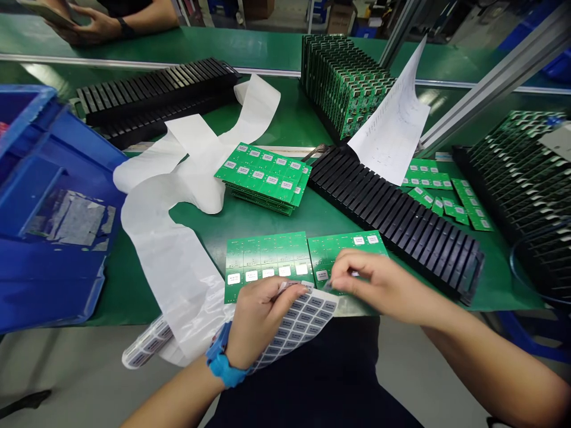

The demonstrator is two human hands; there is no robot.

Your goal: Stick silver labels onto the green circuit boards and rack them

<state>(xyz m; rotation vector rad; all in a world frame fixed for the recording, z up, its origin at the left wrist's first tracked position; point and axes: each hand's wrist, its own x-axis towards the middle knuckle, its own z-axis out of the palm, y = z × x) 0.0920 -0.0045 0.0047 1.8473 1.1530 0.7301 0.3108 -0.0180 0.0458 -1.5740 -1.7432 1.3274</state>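
My left hand [259,315], with a blue watch on the wrist, pinches the upper edge of a sheet of printed labels [301,324] between thumb and fingers. My right hand [375,276] is closed in a pinch on a small greyish label [329,286], just beside the sheet's corner. Under and beyond the hands lie two green circuit boards. The left board [267,246] carries a row of white labels along its near side. On the right board [330,246] some labels show; my right hand hides part of it.
A stack of labelled boards [263,172] lies behind. White backing paper [156,208] trails from the label roll [147,343]. Black slotted racks [392,220], a board-filled rack [343,89], a paper sheet [392,131] and blue bins [53,238] surround these. Another person's hands [96,27] hold a phone.
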